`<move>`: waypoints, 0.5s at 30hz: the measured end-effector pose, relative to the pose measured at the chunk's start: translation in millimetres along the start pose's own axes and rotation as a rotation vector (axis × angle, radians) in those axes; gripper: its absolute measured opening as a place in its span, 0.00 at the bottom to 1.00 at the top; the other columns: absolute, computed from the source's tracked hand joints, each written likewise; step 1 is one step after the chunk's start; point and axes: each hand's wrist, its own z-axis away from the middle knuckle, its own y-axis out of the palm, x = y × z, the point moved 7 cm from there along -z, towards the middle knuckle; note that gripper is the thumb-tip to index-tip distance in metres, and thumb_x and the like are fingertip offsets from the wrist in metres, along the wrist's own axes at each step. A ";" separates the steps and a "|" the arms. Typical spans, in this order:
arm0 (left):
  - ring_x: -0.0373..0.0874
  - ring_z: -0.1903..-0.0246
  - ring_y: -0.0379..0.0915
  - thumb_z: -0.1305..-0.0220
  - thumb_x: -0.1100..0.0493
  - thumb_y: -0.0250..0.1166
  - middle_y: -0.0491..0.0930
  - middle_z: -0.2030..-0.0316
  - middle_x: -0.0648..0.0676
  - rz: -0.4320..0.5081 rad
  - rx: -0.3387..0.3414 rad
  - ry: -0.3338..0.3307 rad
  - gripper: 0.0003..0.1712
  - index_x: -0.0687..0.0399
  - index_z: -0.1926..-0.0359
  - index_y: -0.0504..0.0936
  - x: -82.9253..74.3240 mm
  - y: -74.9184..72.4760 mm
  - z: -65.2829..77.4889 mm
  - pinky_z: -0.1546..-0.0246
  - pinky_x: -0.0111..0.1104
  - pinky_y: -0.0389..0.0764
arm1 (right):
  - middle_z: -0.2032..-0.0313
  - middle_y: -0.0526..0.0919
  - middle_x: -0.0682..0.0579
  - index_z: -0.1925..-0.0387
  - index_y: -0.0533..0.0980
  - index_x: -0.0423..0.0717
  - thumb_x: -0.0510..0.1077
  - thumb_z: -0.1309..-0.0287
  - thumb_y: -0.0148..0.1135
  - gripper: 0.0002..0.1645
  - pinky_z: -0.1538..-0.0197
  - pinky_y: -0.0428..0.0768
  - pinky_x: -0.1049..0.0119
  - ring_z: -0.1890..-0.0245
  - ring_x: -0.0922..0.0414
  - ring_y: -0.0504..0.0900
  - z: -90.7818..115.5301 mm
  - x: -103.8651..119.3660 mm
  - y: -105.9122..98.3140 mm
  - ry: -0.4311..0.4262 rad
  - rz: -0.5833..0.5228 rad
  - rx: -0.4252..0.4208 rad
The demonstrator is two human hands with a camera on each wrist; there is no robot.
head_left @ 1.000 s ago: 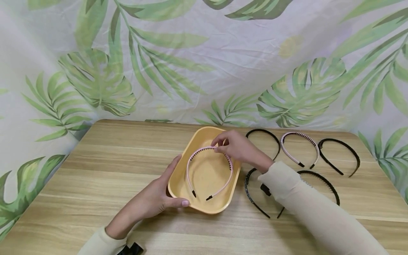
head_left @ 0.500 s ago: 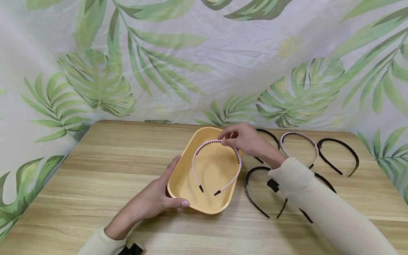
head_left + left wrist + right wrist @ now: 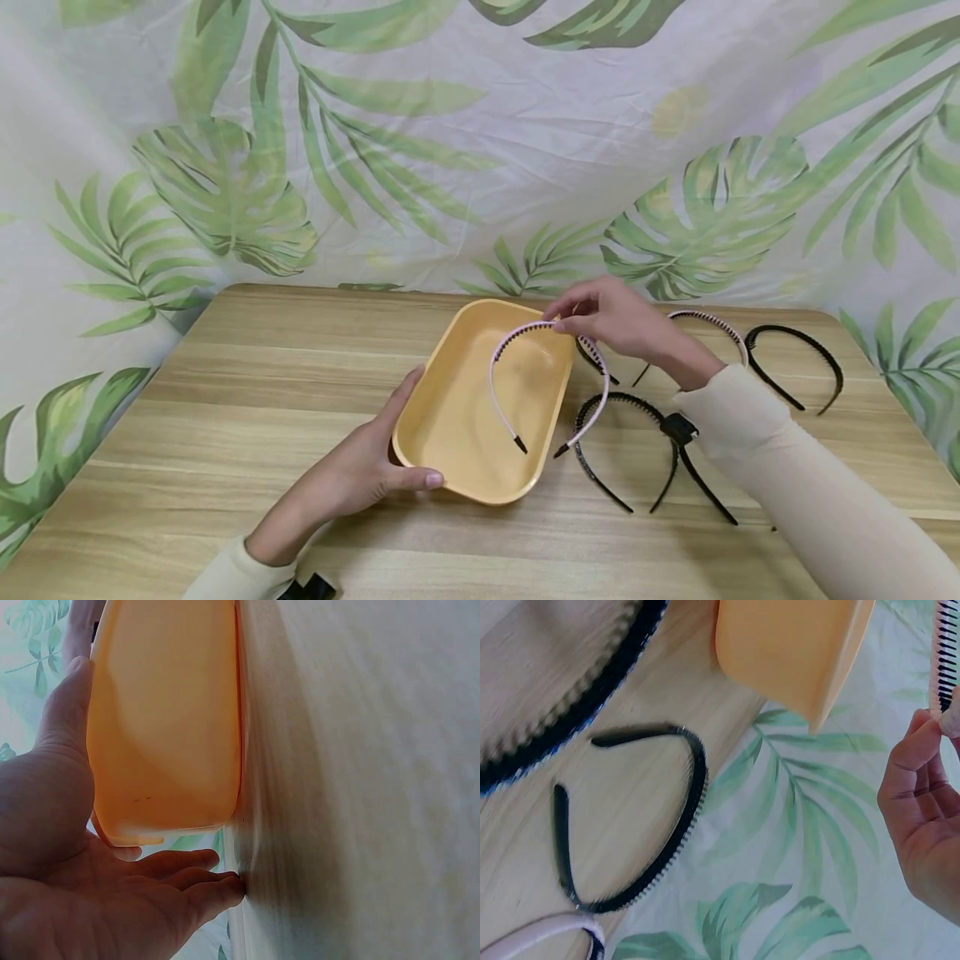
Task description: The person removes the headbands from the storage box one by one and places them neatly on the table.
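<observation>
My left hand [image 3: 363, 462] grips the near left corner of a yellow plastic basin [image 3: 457, 408], its thumb at the near rim and its fingers along the left side. In the left wrist view, the thumb lies along the basin's upper edge and the other fingers reach around its end. Thumb and fingertips of my right hand [image 3: 618, 321] pinch a pink toothed headband [image 3: 606, 383] by the top of its arch. Its dark-tipped ends hang down, one over the basin and one past the right rim. The right wrist view shows its teeth [image 3: 946, 652] above the fingers.
Several headbands lie on the wooden table [image 3: 262, 392] right of the basin. A black one [image 3: 828, 358] is farthest right, beside a pink one [image 3: 738, 333]. Nearer is a dark glittery one [image 3: 585, 458]; the right arm partly covers others. A leaf-print cloth [image 3: 420, 167] hangs behind.
My right hand has moved right and a little away from me, carrying the pink headband from above the basin's middle to across its right rim. The left hand and basin stay put.
</observation>
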 end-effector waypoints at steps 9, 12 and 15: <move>0.45 0.53 0.81 0.45 0.48 0.82 0.77 0.36 0.64 0.017 0.003 -0.002 0.74 0.31 0.15 0.35 0.1 0.8 0.4 0.48 0.27 0.77 | 0.54 0.88 0.44 0.52 0.88 0.42 0.37 0.31 0.65 0.11 0.65 0.76 0.69 0.67 0.58 0.76 15.4 -6.3 -14.7 0.027 0.005 0.015; 0.45 0.54 0.82 0.45 0.49 0.82 0.78 0.38 0.64 0.020 0.004 -0.006 0.74 0.30 0.15 0.35 -0.4 0.7 0.9 0.49 0.27 0.77 | 0.54 0.87 0.45 0.52 0.88 0.43 0.37 0.31 0.65 0.10 0.64 0.76 0.68 0.65 0.58 0.75 20.8 -9.5 -20.0 0.027 0.009 0.023; 0.45 0.55 0.82 0.45 0.49 0.82 0.78 0.39 0.65 0.032 0.010 -0.004 0.74 0.30 0.15 0.34 -1.0 1.2 1.0 0.50 0.27 0.78 | 0.53 0.87 0.46 0.51 0.88 0.44 0.38 0.31 0.65 0.11 0.62 0.74 0.68 0.64 0.58 0.74 26.6 -13.7 -25.4 0.023 0.038 0.028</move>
